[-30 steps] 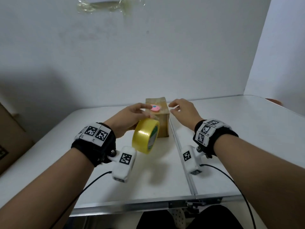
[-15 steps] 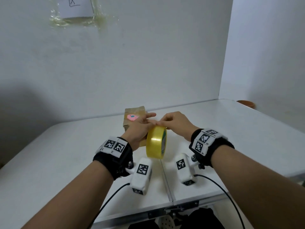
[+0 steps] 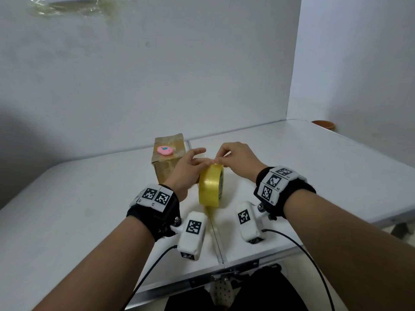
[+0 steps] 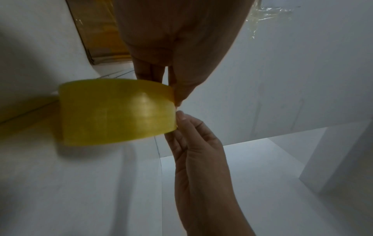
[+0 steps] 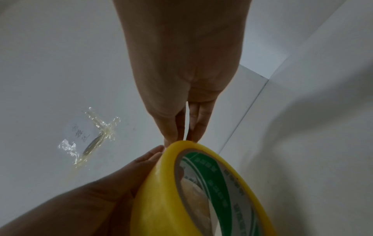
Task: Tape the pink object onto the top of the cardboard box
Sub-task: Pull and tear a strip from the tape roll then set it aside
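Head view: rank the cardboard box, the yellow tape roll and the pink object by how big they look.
1. Cardboard box, partly hidden by the left hand.
2. Yellow tape roll; it is nearer the camera, so its rank against the box is unsure.
3. Pink object, clearly smallest.

A bare indoor recording or test space rather than a furnished room — plain white walls [image 3: 179, 75] meet in a corner behind a white folding table [image 3: 78, 209] with a metal-edged centre seam. A handwritten paper note [image 5: 80, 129] is fixed to the wall under crumpled clear tape. Both wrists carry black straps with printed square marker tags [image 3: 272, 181] and cabled white camera units [image 3: 193, 234].
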`<state>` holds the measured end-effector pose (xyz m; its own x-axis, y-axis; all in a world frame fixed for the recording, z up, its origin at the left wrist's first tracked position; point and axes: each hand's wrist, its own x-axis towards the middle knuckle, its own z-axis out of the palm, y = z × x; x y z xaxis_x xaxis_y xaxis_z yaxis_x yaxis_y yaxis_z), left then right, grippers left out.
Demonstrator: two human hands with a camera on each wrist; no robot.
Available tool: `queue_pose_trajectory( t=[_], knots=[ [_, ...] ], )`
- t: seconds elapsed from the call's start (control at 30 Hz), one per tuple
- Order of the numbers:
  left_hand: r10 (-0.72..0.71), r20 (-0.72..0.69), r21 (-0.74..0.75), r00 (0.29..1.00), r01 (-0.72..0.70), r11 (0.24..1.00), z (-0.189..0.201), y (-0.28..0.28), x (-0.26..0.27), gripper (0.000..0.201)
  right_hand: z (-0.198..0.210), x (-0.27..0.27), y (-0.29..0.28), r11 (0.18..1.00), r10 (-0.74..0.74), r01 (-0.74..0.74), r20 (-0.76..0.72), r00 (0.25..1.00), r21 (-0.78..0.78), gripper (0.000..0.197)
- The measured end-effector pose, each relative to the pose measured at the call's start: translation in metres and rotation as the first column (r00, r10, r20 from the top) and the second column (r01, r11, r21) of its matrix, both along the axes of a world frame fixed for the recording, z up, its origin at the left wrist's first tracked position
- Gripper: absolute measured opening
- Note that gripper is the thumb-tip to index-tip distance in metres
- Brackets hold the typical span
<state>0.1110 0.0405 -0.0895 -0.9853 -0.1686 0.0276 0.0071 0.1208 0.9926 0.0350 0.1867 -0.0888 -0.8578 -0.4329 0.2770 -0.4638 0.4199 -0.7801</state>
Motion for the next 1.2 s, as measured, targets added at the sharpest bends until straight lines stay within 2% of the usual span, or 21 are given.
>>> queue_pose_trajectory(
  t=[0.3,0.53,0.8,0.93,1.07,1.2],
  knots=[
    [-0.043,0.041,0.071,0.998,0.04,0.997,-0.003,-0.012,0.0,0.048,-0.006,0.001,-0.005,0.999,-0.005,0.005,0.016,1.0,-0.037,0.013],
    [-0.033,0.062,0.049,0.998,0.03,0.998,-0.003,-0.012,-0.003,0.046,-0.003,0.01,-0.002,1.0,0.006,-0.006,-0.008,1.0,-0.023,0.008],
    [-0.026,0.077,-0.047,0.997,0.029,0.998,-0.002,-0.013,-0.007,0.043,0.007,0.019,-0.005,1.0,-0.024,0.024,-0.037,0.999,-0.002,0.009],
    [-0.019,0.066,-0.061,0.998,0.023,0.998,-0.001,-0.012,-0.009,0.049,0.013,0.018,-0.006,1.0,-0.007,0.007,-0.052,0.999,0.001,0.01],
    [-0.034,0.057,-0.075,0.998,0.039,0.996,-0.002,-0.013,-0.008,0.043,0.012,0.017,-0.006,0.999,0.002,-0.003,-0.022,1.0,-0.043,0.009],
    [-0.032,0.014,-0.207,0.999,0.034,0.978,0.002,-0.013,-0.009,0.038,0.008,0.013,-0.006,0.998,-0.011,0.013,0.04,0.999,-0.064,0.008]
  ],
)
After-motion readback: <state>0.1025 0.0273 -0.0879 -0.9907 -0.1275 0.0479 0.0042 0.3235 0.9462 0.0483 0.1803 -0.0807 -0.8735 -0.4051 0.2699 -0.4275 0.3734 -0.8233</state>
